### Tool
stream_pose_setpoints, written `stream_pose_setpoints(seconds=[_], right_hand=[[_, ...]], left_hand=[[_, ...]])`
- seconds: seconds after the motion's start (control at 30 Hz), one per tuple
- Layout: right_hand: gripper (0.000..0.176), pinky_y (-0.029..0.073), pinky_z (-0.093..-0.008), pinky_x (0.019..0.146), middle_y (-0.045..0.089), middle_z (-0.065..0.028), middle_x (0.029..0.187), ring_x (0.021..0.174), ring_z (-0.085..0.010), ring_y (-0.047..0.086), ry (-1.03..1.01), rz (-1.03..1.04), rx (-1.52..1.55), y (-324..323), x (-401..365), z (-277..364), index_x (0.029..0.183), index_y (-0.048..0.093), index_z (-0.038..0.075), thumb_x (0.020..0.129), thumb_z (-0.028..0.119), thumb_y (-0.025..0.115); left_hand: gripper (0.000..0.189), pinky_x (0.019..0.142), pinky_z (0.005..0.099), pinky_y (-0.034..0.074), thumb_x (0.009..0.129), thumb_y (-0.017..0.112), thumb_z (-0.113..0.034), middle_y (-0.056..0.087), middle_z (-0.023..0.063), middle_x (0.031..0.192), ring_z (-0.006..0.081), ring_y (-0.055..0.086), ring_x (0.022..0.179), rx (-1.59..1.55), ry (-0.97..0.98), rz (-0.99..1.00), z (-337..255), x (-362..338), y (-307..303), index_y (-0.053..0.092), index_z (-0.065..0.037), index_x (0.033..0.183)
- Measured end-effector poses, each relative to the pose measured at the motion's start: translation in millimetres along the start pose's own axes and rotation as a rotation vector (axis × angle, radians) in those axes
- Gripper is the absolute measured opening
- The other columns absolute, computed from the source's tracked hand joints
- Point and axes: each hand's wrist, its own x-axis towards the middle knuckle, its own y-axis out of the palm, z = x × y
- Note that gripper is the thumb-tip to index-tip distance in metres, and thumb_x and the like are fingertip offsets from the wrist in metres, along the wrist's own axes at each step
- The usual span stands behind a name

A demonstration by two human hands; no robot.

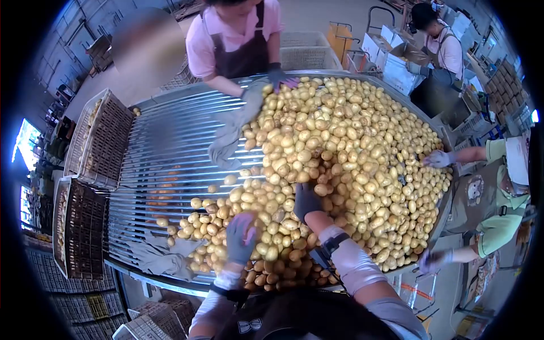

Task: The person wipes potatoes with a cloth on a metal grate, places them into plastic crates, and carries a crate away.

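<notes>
A large heap of potatoes (362, 141) covers the right and middle of a slatted metal table (170, 124). My left hand (241, 238), in a grey and purple glove, is over the near-left part of the heap; its fingers are bent and blurred, and any hold on a potato is not clear. Farther right, my right hand (307, 201), in a dark grey glove, reaches into the middle of the heap beside a shaded hollow. Its fingertips are hidden among the potatoes. Grey cloths lie on the slats, one (226, 136) at the heap's far left edge, another (164, 255) near the front.
Two plastic crates (107, 141) (85, 226) stand at the table's left end. Across the table a person (241, 45) rests a gloved hand on the heap. Another person (493, 198) reaches in from the right. A third person (445, 51) stands by white boxes (399, 71).
</notes>
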Motion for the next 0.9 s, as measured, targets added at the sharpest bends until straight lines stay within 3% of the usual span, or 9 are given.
stream_pose_setpoints(seconds=[0.1, 0.13, 0.33, 0.47, 0.67, 0.73, 0.8, 0.83, 0.9], right_hand=[[0.048, 0.053, -0.0527, 0.101, 0.047, -0.0288, 0.147, 0.133, -0.0425, 0.055, 0.019, 0.137, 0.033, -20.3, 6.8, -1.9, 0.14, 0.051, 0.004, 0.093, 0.009, 0.058], [0.045, 0.054, -0.053, 0.099, 0.048, -0.0301, 0.144, 0.133, -0.0414, 0.055, 0.03, 0.308, 0.063, -27.8, 10.2, -6.1, 0.136, 0.053, 0.004, 0.093, 0.009, 0.059], [0.054, 0.059, -0.0518, 0.081, 0.071, -0.0211, 0.117, 0.097, -0.0382, 0.074, 0.008, 0.301, -0.031, -22.3, -7.3, -25.3, 0.145, 0.05, 0.012, 0.093, 0.021, 0.063], [0.05, 0.06, -0.0507, 0.079, 0.076, -0.0196, 0.107, 0.094, -0.0362, 0.076, 0.037, 0.254, -0.001, -4.7, -0.2, -32.1, 0.14, 0.055, 0.01, 0.092, 0.021, 0.064], [0.043, 0.059, -0.0487, 0.088, 0.078, -0.015, 0.106, 0.099, -0.0367, 0.075, 0.093, 0.271, 0.108, -35.6, -21.9, -33.5, 0.129, 0.067, 0.014, 0.092, 0.036, 0.069], [0.06, 0.057, -0.0435, 0.092, 0.076, -0.0135, 0.107, 0.099, -0.0299, 0.073, 0.074, 0.634, 0.245, -91.6, -32.7, -38.1, 0.121, 0.072, 0.014, 0.082, 0.06, 0.076], [0.061, 0.056, -0.0409, 0.089, 0.075, -0.0116, 0.103, 0.093, -0.0261, 0.072, 0.001, 0.729, 0.385, -90.6, -50.4, -62.1, 0.12, 0.072, 0.013, 0.081, 0.058, 0.08], [0.061, 0.056, -0.0409, 0.089, 0.075, -0.0116, 0.103, 0.093, -0.0261, 0.072, 0.002, 0.732, 0.378, -105.3, -54.1, -66.0, 0.12, 0.072, 0.013, 0.081, 0.058, 0.08], [0.055, 0.056, -0.0413, 0.088, 0.075, -0.0116, 0.105, 0.098, -0.0274, 0.072, 0.248, 0.272, 0.704, -130.1, -66.1, -68.4, 0.113, 0.073, 0.009, 0.081, 0.054, 0.08]], left_hand=[[0.039, 0.11, 0.0514, 0.046, 0.092, 0.071, -0.015, 0.066, 0.0154, 0.132, 0.0413, 0.06, 0.125, -0.015, 0.288, 0.053, -24.5, 66.9, 21.1, 0.067, -0.008, 0.131], [0.043, 0.107, 0.0514, 0.047, 0.09, 0.074, -0.016, 0.065, 0.0153, 0.133, 0.0406, 0.058, 0.128, -0.03, 0.231, 0.072, -14.4, 79.7, 45.4, 0.067, -0.011, 0.132], [0.052, 0.103, 0.0535, 0.046, 0.085, 0.079, -0.032, 0.059, 0.0131, 0.13, 0.0386, 0.055, 0.122, 0.229, 0.237, 0.402, -16.7, 151.3, 150.1, 0.063, -0.019, 0.133], [0.048, 0.092, 0.0532, 0.047, 0.082, 0.08, -0.039, 0.059, 0.0102, 0.124, 0.0352, 0.057, 0.112, 0.49, 0.239, 0.453, -14.0, 153.2, 181.8, 0.065, -0.022, 0.124], [0.04, 0.09, 0.0491, 0.051, 0.085, 0.075, -0.037, 0.068, 0.011, 0.112, 0.0382, 0.064, 0.104, 0.256, 0.197, 0.564, -11.5, 129.7, 156.8, 0.067, -0.019, 0.119], [0.039, 0.094, 0.0487, 0.051, 0.086, 0.074, -0.038, 0.068, 0.0112, 0.115, 0.0375, 0.064, 0.108, 0.127, 0.147, 0.59, -9.3, 115.9, 138.9, 0.067, -0.018, 0.118], [0.04, 0.095, 0.0486, 0.051, 0.085, 0.074, -0.039, 0.069, 0.0113, 0.115, 0.0374, 0.064, 0.109, 0.18, 0.131, 0.649, -26.0, 119.5, 113.0, 0.068, -0.017, 0.118], [0.041, 0.096, 0.0484, 0.052, 0.085, 0.075, -0.039, 0.069, 0.0115, 0.115, 0.0374, 0.064, 0.11, 0.227, 0.112, 0.709, -30.4, 119.8, 108.7, 0.068, -0.017, 0.118], [0.041, 0.095, 0.0488, 0.052, 0.084, 0.076, -0.039, 0.069, 0.0114, 0.114, 0.0379, 0.064, 0.11, 0.086, 0.113, 0.579, -21.5, 122.8, 119.7, 0.068, -0.017, 0.118]])
